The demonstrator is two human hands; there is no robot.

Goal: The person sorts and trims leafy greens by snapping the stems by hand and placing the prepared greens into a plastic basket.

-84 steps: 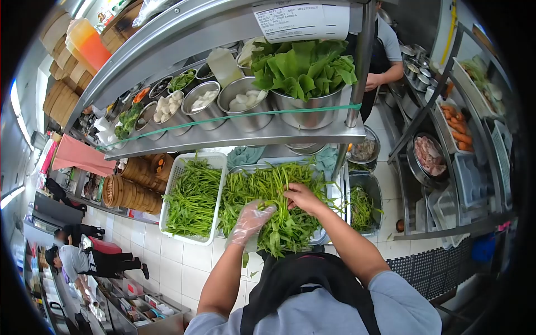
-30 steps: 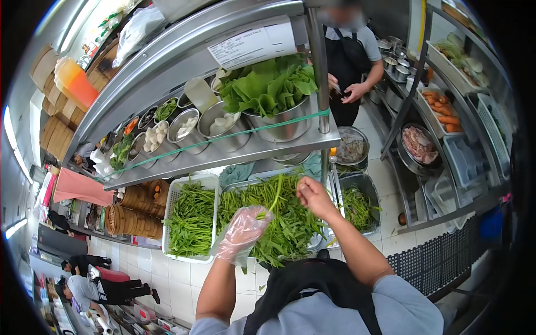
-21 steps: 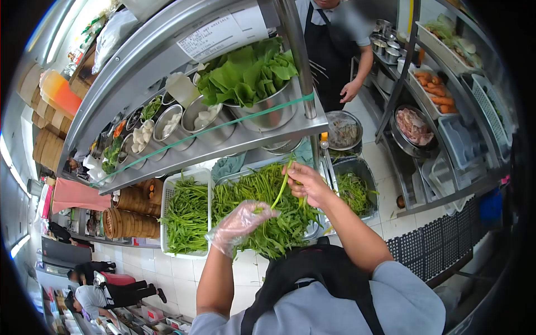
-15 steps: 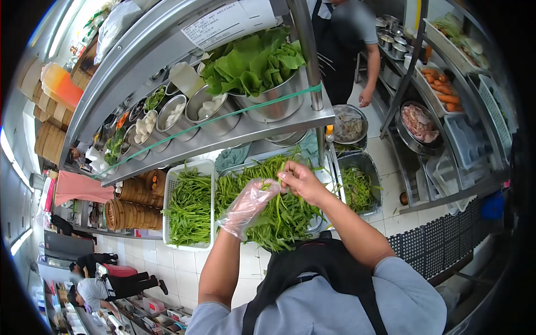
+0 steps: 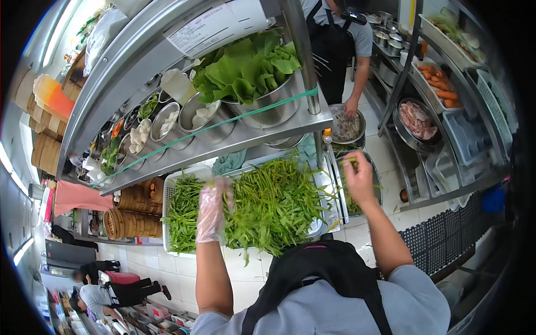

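A heap of long-stemmed leafy greens (image 5: 279, 201) fills a tray in front of me. To its left, a white perforated basket (image 5: 166, 223) holds more green stems. My left hand (image 5: 211, 212), in a clear plastic glove, is closed around some leafy greens between basket and heap; motion blurs its fingertips. My bare right hand (image 5: 359, 176) is raised over the dark bin (image 5: 375, 192) on the right. Its fingers are pinched, with a small bit of green stem (image 5: 352, 160) showing at the tips.
A steel shelf (image 5: 223, 142) with pots of vegetables crosses just beyond the greens. Bamboo steamers (image 5: 131, 223) stand at left. Behind the bin, a co-worker's hand (image 5: 351, 107) reaches into a metal bowl (image 5: 362, 131). A rack (image 5: 399, 106) with carrots and meat stands at right.
My hands, together over the heap before, have parted: the left went toward the white basket, the right over the bin. The co-worker's hand has gone into the bowl.
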